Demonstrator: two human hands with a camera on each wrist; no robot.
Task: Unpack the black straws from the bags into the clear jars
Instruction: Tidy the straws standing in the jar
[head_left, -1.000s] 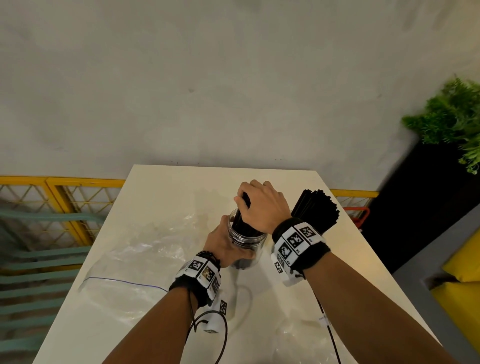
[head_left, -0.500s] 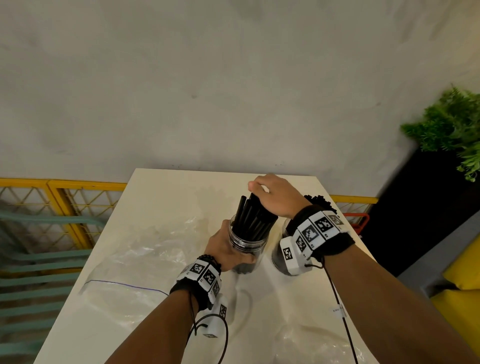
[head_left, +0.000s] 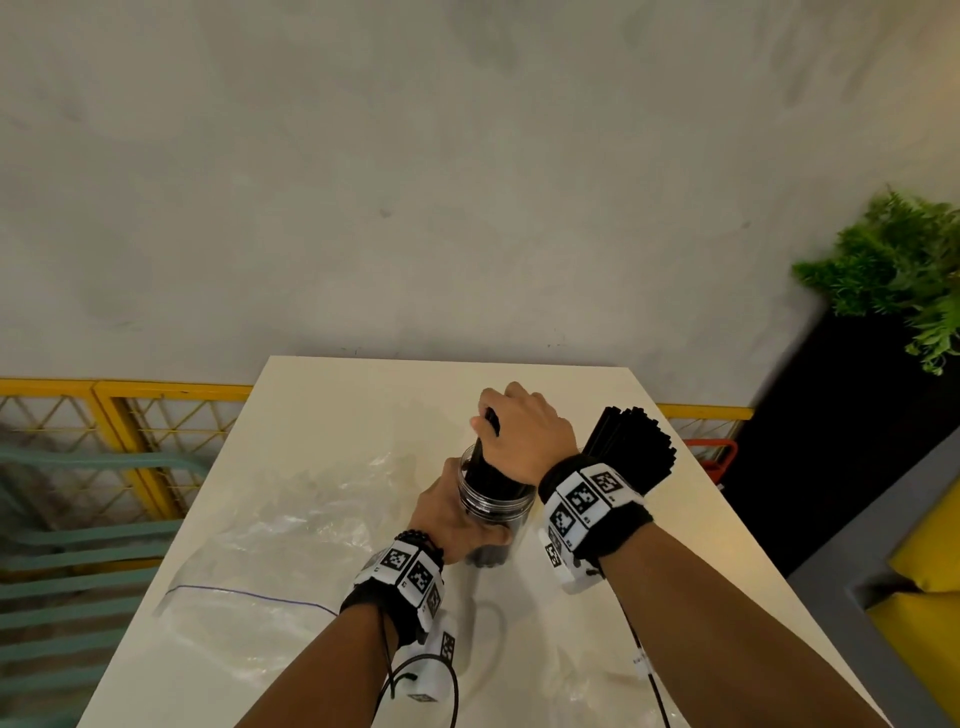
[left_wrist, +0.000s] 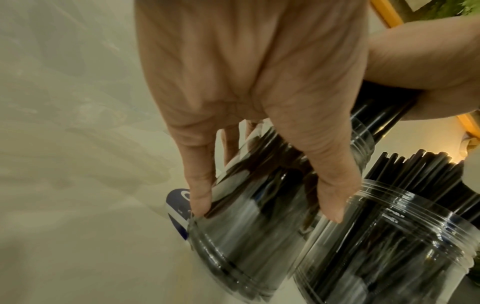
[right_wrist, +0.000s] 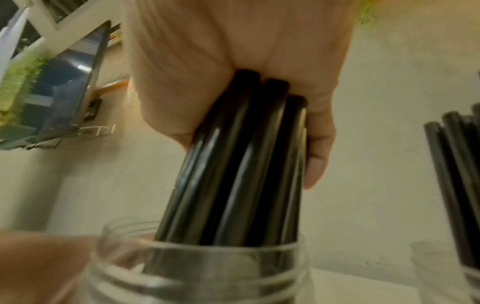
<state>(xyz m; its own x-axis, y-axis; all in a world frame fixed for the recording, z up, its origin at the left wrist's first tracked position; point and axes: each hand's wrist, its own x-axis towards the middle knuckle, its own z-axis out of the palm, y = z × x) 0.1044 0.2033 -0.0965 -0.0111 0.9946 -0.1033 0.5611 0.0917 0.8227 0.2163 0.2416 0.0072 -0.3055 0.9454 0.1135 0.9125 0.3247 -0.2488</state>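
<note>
A clear jar (head_left: 498, 506) (left_wrist: 249, 236) (right_wrist: 202, 273) stands on the white table (head_left: 332, 415), and my left hand (head_left: 452, 519) (left_wrist: 259, 102) grips its side. A bundle of black straws (head_left: 485, 457) (right_wrist: 239, 164) sticks up out of the jar's mouth. My right hand (head_left: 524, 431) (right_wrist: 233, 61) is wrapped around the top of that bundle, above the jar. To the right stands a second clear jar (left_wrist: 389, 246) full of black straws (head_left: 631, 447) (right_wrist: 459, 164), partly hidden behind my right wrist.
Empty clear plastic bags (head_left: 270, 551) lie crumpled on the table's left half, and another bag (head_left: 587, 686) lies near the front edge. A yellow railing (head_left: 130, 415) runs at the left, a plant (head_left: 898, 275) in a black planter at the right.
My right hand went from resting on the straw tops to closing around the bundle lower down, over the jar. The left hand kept its hold on the jar.
</note>
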